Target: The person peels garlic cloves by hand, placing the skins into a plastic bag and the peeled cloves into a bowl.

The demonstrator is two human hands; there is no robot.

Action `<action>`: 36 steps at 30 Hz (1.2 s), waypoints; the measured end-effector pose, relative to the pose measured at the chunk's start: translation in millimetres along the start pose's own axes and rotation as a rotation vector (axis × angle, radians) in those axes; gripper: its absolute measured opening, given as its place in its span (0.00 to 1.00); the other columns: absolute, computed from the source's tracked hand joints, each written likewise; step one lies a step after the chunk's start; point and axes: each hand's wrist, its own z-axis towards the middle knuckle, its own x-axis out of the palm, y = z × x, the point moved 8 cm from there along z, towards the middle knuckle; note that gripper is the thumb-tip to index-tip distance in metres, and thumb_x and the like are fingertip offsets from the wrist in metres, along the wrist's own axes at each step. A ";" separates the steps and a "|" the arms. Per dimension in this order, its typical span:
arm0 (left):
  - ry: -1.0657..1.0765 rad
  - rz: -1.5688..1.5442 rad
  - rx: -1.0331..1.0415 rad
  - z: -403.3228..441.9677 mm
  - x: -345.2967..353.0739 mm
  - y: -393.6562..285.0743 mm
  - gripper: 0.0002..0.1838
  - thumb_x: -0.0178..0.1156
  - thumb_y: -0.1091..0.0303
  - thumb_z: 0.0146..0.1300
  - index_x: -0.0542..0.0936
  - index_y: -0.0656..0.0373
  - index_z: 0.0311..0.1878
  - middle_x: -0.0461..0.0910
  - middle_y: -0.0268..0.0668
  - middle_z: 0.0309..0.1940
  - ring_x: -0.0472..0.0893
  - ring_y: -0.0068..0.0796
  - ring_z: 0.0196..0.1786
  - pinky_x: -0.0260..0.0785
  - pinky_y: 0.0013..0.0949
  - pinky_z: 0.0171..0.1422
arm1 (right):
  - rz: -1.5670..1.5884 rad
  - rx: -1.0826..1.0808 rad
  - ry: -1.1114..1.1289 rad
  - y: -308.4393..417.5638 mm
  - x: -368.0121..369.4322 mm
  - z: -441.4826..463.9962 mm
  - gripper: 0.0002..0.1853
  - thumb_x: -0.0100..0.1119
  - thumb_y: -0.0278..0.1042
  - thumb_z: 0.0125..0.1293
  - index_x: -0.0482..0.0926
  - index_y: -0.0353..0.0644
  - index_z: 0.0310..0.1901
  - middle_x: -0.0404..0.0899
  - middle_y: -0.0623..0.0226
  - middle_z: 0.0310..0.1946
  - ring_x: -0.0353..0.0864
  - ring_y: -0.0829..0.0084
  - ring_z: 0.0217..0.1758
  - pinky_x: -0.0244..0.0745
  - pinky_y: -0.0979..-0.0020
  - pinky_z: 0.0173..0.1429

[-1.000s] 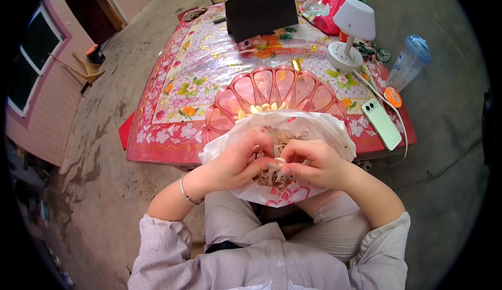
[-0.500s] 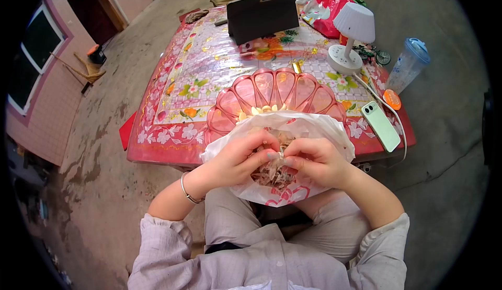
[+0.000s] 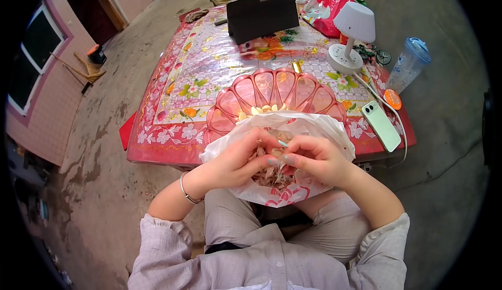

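Note:
Over a white plastic bag (image 3: 334, 128) on my lap, my left hand (image 3: 246, 157) and my right hand (image 3: 316, 159) meet with their fingertips pinched together. Between them is a small pale garlic clove (image 3: 277, 153), mostly covered by the fingers. Dry garlic skins (image 3: 274, 177) fill the bag below. Behind the bag, on the table, stands a scalloped pink see-through plate (image 3: 256, 91). Several peeled garlic cloves (image 3: 256, 111) lie in its near part, and the bag hides its front edge.
A flowered cloth covers the table (image 3: 172, 102). To the right are a pale green phone (image 3: 380, 126), a white lamp (image 3: 348, 39) with its cable, an orange round lid (image 3: 392, 99) and a clear cup (image 3: 409, 65). A dark tablet case (image 3: 264, 15) and red bags (image 3: 329, 10) stand farther back.
My fingers have shifted around the clove, with the left fingers lifted and spread a little more. The bag, plate and cloves in it stay where they were.

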 end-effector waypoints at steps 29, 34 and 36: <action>-0.288 0.173 0.091 -8.3 -21.4 -8.4 0.11 0.63 0.72 0.49 0.69 0.61 0.30 0.72 0.33 0.24 0.71 0.19 0.26 0.64 0.23 0.29 | -0.290 -0.090 -0.158 1.7 -11.8 0.7 0.10 0.57 0.33 0.56 0.72 0.38 0.36 0.71 0.74 0.24 0.67 0.87 0.23 0.64 0.82 0.26; -0.233 0.240 0.161 -7.3 -15.7 -15.9 0.12 0.64 0.72 0.48 0.70 0.61 0.31 0.72 0.34 0.25 0.72 0.21 0.27 0.64 0.24 0.30 | -0.349 -0.081 -0.135 7.0 -8.9 0.8 0.08 0.47 0.32 0.62 0.73 0.37 0.32 0.73 0.69 0.22 0.69 0.82 0.24 0.66 0.78 0.29; -0.226 0.140 0.056 -5.3 -15.0 -8.0 0.13 0.65 0.73 0.47 0.70 0.63 0.33 0.74 0.33 0.27 0.71 0.17 0.29 0.64 0.21 0.32 | -0.324 -0.065 -0.129 6.8 -8.7 0.4 0.08 0.47 0.32 0.62 0.73 0.37 0.32 0.73 0.69 0.22 0.69 0.83 0.24 0.65 0.79 0.29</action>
